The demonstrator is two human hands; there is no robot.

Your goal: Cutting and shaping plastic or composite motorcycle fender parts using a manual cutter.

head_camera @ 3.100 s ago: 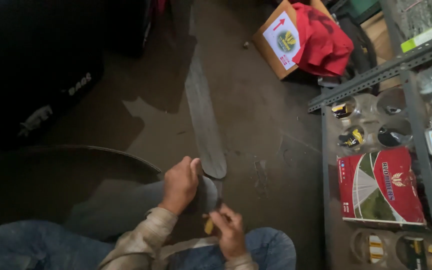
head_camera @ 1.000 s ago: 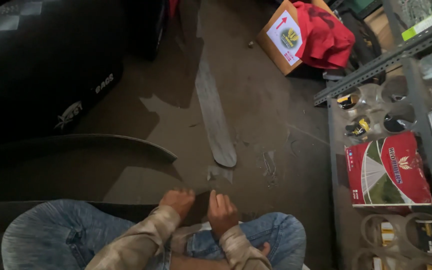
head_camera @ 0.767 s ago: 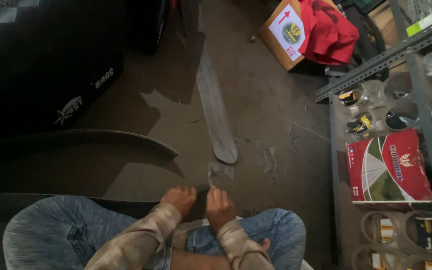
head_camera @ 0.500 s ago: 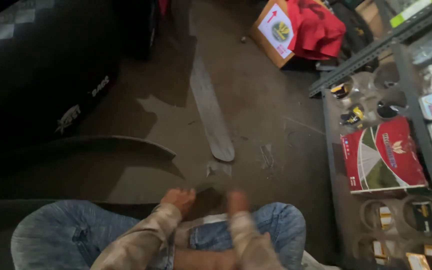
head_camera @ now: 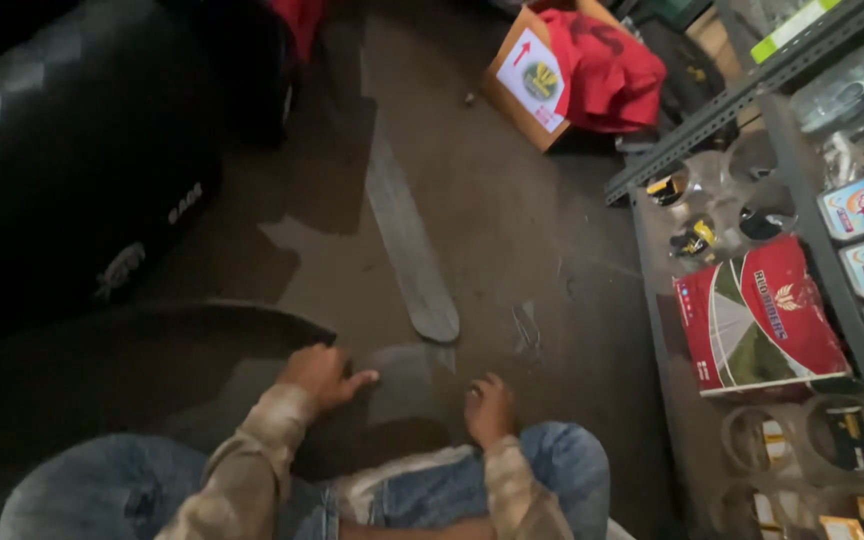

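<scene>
I sit low with both knees in blue jeans at the bottom of the view. My left hand [head_camera: 322, 374] rests palm down with the thumb out, at the end of a dark curved tyre [head_camera: 152, 335] that lies to my left. My right hand [head_camera: 489, 407] sits just past my right knee with its fingers curled toward the floor, and nothing shows in it. A long flat grey metal bar [head_camera: 407, 240] lies on the stained concrete ahead, with its rounded end a short way beyond both hands.
A large black seat-like body [head_camera: 72, 170] fills the upper left. A cardboard box [head_camera: 532, 80] with a red cloth [head_camera: 607, 70] stands at the back. A metal shelf rack [head_camera: 742, 90] on the right holds a red carton [head_camera: 757, 315], tins and small packets.
My hands, close together in front of my knees a second ago, have drawn apart: the left went left to the tyre's end, the right went right. The bar has not moved.
</scene>
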